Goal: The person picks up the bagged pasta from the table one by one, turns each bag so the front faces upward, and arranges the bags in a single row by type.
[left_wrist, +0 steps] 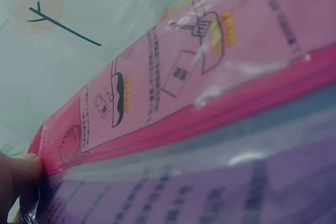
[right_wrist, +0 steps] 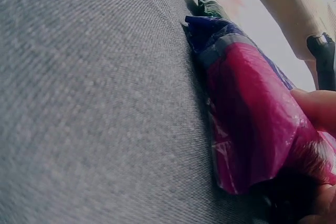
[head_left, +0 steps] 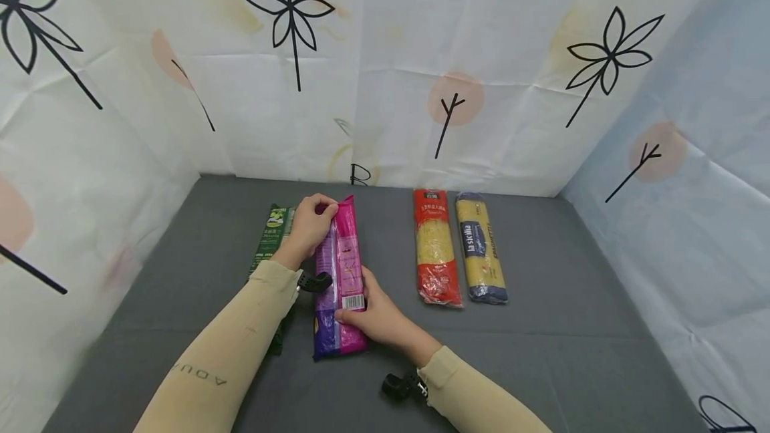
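Note:
A pink and purple noodle packet (head_left: pixel 349 252) lies lengthwise on the grey cloth, its barcode near the lower right. My left hand (head_left: pixel 309 224) pinches its far end; in the left wrist view the thumb (left_wrist: pixel 25 169) presses on that corner, beside printed cooking pictures. Along the near right side, my right hand (head_left: pixel 381 316) grips the packet, thumb on top and fingers round the edge. The right wrist view shows the packet's near end (right_wrist: pixel 249 114) close against the cloth. Partly hidden behind my left arm is a green packet (head_left: pixel 271 236).
To the right lie a red and yellow noodle packet (head_left: pixel 436 240) and a yellow and blue la sicilia pasta packet (head_left: pixel 484 252), side by side. White printed curtains (head_left: pixel 397 32) surround the grey cloth (head_left: pixel 541 353) at the back and both sides.

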